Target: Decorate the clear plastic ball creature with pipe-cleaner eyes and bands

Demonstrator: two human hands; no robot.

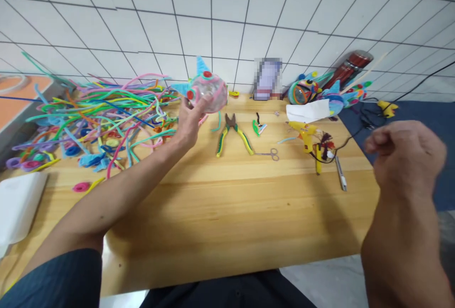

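Note:
My left hand (pixel 190 121) is closed around a clear, round pipe-cleaner craft (pixel 215 92), lifted above the back of the table. Pink fuzzy edging runs over the craft, with two red-centred rounds and two light blue points on it. On the right, my right hand (pixel 408 156) is raised past the table's edge with its fingers curled in. Whatever it may hold is hidden. Green-and-yellow pliers (pixel 234 132) lie with handles spread, right of my left hand. Small scissors (pixel 273 154) lie beside them. A yellow glue gun (pixel 305 135) stands between the scissors and my right hand.
Loose pipe cleaners (pixel 117 104) heap across the table's left side, near a white box (pixel 21 199). At the back are a phone (pixel 267 79), finished crafts (pixel 302 91), white paper (pixel 308 110) and a red flask (pixel 351 68). A pen-like cutter (pixel 340 174) lies right; a black cord (pixel 408 91) trails off.

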